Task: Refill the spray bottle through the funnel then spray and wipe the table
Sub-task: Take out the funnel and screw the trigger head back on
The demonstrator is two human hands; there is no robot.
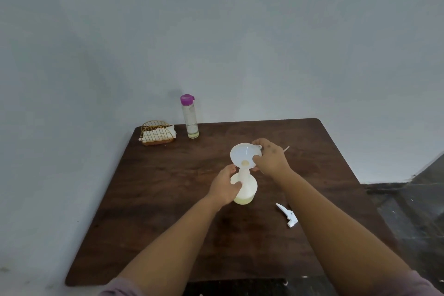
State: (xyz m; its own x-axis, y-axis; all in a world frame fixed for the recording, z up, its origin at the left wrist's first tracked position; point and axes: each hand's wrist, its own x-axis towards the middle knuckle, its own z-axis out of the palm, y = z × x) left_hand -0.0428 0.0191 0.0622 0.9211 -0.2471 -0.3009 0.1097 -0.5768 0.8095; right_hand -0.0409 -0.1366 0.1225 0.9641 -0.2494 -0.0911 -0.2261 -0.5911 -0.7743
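Left hand (225, 185) grips spray bottle (243, 190) at table (168, 199) centre; right hand (270, 157) pinches funnel (245, 155) rim, spout in neck. Seat funnel upright, judged. Trigger head (287, 215) at 4 o'clock; refill bottle (189, 116) and napkin holder (157, 133) at 11 o'clock, unobstructed.

My left hand (225, 185) is gripping the spray bottle (244, 190), which is standing on the table (168, 199) right in front of me. My right hand (270, 157) is holding the funnel (243, 155), whose spout is sitting in the bottle's neck. The trigger head (287, 215) is lying on the table nearer me, below my right hand beside my forearm. Beyond my left hand and to its left, a tall bottle (189, 116) is standing, with a napkin holder (157, 132) lying further left of it.
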